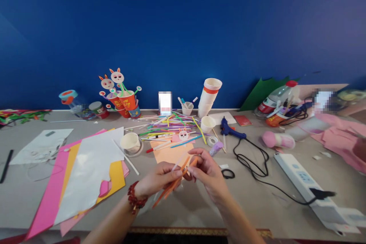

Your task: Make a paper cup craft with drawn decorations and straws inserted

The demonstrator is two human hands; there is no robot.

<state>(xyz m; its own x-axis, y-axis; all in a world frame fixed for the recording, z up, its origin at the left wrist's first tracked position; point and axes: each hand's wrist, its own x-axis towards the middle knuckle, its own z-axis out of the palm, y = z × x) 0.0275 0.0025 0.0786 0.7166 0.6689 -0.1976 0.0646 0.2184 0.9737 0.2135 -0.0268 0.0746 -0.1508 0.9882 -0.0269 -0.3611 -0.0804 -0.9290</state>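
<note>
Over the near middle of the table, my left hand (158,178) is closed around a bundle of orange pipe cleaners (165,193), which slants from lower left to upper right. A clear plastic strip, perhaps a wrapper, shows beside them. My right hand (210,177) pinches the bundle's upper end, thumb and fingertips close together. Just beyond my hands lies a sheet of light orange paper (164,155). On its far edge rest a red-capped marker (158,147) and a small paper rabbit face (183,134).
Loose coloured pipe cleaners (160,124) are heaped behind. Coloured sheets (82,175) and a paper cup (130,143) lie left. Stacked cups (207,99) and rabbit-decorated red cups (127,101) stand along the wall. Right are a blue glue gun (232,131), its looped cord and a power strip (304,183).
</note>
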